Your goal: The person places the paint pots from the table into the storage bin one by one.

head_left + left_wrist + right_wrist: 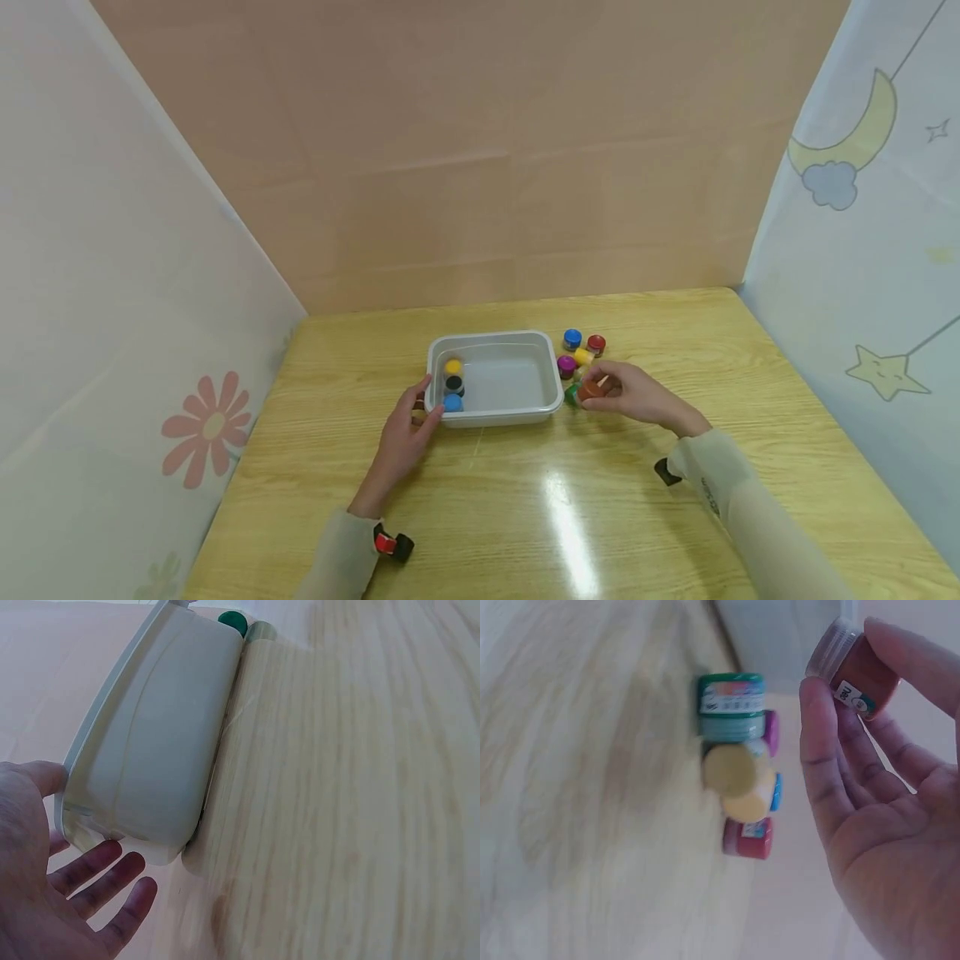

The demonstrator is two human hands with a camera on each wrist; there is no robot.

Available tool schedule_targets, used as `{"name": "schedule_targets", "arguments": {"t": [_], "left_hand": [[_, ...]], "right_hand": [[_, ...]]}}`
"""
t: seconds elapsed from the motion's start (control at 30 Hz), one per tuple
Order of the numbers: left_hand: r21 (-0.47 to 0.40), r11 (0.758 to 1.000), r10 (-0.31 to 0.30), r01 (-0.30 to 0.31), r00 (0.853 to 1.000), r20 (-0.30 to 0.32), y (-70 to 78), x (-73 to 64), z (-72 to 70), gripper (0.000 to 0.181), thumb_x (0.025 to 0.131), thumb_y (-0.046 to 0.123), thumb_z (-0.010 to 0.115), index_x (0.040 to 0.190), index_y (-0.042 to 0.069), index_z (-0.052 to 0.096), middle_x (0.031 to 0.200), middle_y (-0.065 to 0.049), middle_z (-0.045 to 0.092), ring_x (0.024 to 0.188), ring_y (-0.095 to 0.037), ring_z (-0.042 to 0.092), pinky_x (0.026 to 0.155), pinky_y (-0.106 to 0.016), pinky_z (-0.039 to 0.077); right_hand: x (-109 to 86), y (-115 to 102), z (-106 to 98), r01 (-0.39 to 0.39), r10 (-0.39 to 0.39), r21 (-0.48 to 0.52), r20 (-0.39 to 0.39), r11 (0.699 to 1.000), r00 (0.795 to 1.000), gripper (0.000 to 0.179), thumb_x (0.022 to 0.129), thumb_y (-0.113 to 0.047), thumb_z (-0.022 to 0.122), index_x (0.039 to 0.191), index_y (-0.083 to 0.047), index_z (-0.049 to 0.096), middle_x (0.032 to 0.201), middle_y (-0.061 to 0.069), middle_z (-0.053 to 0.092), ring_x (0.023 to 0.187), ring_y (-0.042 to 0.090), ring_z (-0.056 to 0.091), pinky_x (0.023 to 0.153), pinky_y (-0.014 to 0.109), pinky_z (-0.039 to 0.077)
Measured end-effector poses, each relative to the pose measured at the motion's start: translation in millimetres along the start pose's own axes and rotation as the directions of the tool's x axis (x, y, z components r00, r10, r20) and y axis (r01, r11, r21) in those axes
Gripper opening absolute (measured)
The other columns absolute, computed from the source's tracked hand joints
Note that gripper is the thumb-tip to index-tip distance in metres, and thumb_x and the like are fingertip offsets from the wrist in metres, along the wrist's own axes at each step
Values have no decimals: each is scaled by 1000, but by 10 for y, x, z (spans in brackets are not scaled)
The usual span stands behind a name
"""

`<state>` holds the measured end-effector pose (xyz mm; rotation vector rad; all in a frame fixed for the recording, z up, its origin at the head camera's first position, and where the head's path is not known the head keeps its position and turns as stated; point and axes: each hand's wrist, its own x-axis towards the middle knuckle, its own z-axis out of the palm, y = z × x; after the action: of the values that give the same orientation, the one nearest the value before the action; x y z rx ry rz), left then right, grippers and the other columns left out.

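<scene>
My right hand pinches a small brown paint jar between thumb and fingers, tilted, with its clear end toward the tray. In the head view it is right of the white plastic tray, over a green paint jar. My left hand holds the tray's near left corner, thumb on the rim and the other fingers spread along the end wall. Inside the tray, a yellow jar, a black jar and a light blue jar stand in a row by the left wall.
Beside the tray's right end are a blue jar, a red jar, a purple jar and a yellow jar. A pale-yellow jar sits by the green one. Walls border the wooden table at the back and sides.
</scene>
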<state>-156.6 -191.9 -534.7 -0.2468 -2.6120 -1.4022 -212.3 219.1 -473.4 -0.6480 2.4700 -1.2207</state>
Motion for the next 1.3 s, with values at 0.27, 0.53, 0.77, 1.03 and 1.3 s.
{"name": "schedule_targets", "arguments": {"t": [0.27, 0.53, 0.77, 1.03, 1.3], "left_hand": [[-2, 1000, -3, 3, 1000, 0, 1, -2, -6, 61, 104, 34, 64, 157, 13, 43, 139, -11, 60, 113, -24, 61, 84, -27, 57], [-6, 1000, -29, 30, 999, 17, -5, -17, -13, 61, 105, 35, 63, 158, 15, 42, 140, -9, 60, 114, -21, 61, 86, -28, 58], [-11, 1000, 0, 0, 1000, 4, -22, -14, -4, 60, 104, 33, 63, 157, 13, 43, 137, -11, 61, 113, -24, 62, 84, -27, 57], [-9, 1000, -17, 17, 1000, 7, -18, -14, -4, 61, 104, 34, 64, 157, 14, 43, 138, -10, 61, 113, -23, 61, 85, -27, 57], [-5, 1000, -16, 16, 1000, 6, -12, -4, -9, 61, 104, 35, 64, 158, 15, 42, 138, -10, 61, 113, -22, 61, 85, -27, 57]], "right_hand": [[55, -127, 41, 22, -24, 153, 11, 988, 1000, 35, 98, -20, 74, 126, -3, 62, 124, 18, 63, 106, 29, 71, 86, 34, 61], [124, -190, 79, 89, -86, 105, -24, 991, 996, 30, 100, -16, 70, 128, -6, 68, 123, 16, 67, 101, 25, 65, 85, 25, 58], [166, -232, 117, 74, -70, 180, -27, 981, 997, 28, 98, -13, 73, 123, -5, 67, 125, 18, 63, 107, 26, 69, 86, 32, 61], [203, -242, 155, 55, -45, 245, -47, 968, 998, 33, 92, -7, 78, 123, -3, 64, 124, 21, 62, 101, 23, 71, 81, 29, 61], [265, -283, 162, 82, -62, 225, -93, 971, 994, 42, 95, -10, 76, 133, -1, 62, 130, 21, 61, 108, 29, 70, 85, 30, 60]]}}
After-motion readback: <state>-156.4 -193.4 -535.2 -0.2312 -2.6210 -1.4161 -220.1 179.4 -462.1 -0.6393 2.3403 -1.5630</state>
